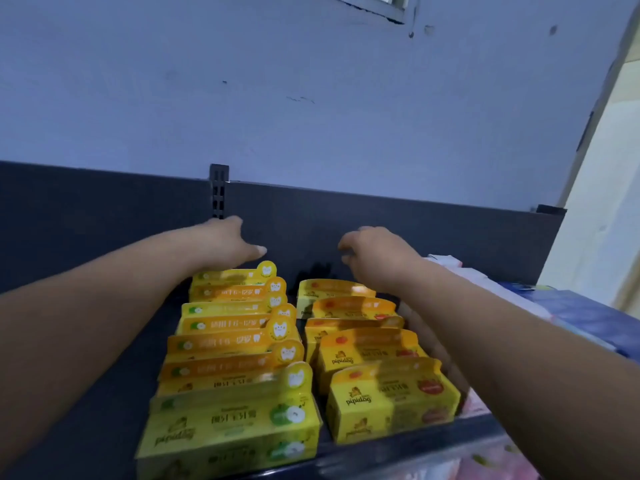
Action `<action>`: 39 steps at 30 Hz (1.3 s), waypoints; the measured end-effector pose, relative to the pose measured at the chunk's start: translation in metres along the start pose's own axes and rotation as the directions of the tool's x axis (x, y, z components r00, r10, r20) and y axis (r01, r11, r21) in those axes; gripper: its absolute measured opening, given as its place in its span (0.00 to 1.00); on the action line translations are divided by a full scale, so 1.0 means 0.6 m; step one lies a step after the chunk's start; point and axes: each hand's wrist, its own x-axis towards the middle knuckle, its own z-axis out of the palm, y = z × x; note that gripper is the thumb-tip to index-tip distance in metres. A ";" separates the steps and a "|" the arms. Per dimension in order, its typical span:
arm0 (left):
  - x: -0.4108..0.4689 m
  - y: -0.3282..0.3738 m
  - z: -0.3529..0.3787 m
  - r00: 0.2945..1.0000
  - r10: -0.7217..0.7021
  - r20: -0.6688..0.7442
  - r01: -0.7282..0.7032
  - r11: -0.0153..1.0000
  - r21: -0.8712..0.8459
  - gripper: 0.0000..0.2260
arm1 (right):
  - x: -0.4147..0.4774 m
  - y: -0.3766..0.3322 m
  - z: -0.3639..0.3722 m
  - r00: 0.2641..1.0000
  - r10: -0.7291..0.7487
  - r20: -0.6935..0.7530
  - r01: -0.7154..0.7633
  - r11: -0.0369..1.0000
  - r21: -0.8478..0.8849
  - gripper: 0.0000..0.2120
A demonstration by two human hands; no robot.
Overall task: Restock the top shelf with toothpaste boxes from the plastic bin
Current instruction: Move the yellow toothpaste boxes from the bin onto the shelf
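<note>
We judge this to be the arranging part of the restock, not the fetching part. The plastic bin is out of view, and both hands are up at the top shelf (381,452) with no box in either.

The toothpaste boxes stand in two rows running from the front lip back toward the dark back panel (433,230). The left row (228,344) is yellow with green apple marks. The right row (363,344) is yellow with orange tops. A narrow strip of bare shelf shows between them.

Our left hand (230,242) reaches over the far end of the left row, fingers fairly straight and thumb out, just above the rearmost box. We cannot tell whether it touches the box. Our right hand (375,259) hangs over the back of the right row, fingers loosely curled and gripping nothing. The two hands are well apart, one to each row.

The right row stops short of the panel, so there seems to be room behind it. The next move probably calls for pushing each row back and squaring it. Then we would go down to the bin for more boxes, set them upright and facing the same way. Care is needed, because these light cartons lean on each other and could topple in a chain.

Blue and white packages (571,313) lie just beside the right row.
</note>
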 end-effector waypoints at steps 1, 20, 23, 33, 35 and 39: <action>-0.010 0.019 -0.003 0.999 0.030 -0.031 -0.030 0.999 0.019 0.38 | -0.011 0.007 -0.013 1.000 0.000 -0.019 0.000 1.000 -0.016 0.15; -0.306 0.527 0.195 0.745 0.656 -0.121 -0.621 0.748 0.233 0.37 | -0.470 0.368 -0.143 0.938 0.308 -0.160 -0.333 0.930 -0.157 0.20; -0.338 0.584 0.265 0.715 0.693 -0.090 -0.657 0.711 0.251 0.37 | -0.553 0.422 -0.129 0.920 0.368 -0.133 -0.387 0.907 -0.169 0.20; -0.419 0.693 0.519 0.574 0.810 0.117 -0.816 0.555 0.164 0.33 | -0.776 0.558 0.009 0.782 0.614 0.106 -0.609 0.790 -0.075 0.21; -0.425 0.697 0.575 0.547 0.815 0.192 -0.837 0.531 0.133 0.31 | -0.810 0.575 0.056 0.728 0.660 0.184 -0.664 0.746 -0.046 0.20; -0.420 0.696 0.686 0.496 0.798 0.342 -0.864 0.493 0.103 0.31 | -0.866 0.595 0.152 0.608 0.728 0.317 -0.763 0.646 -0.022 0.22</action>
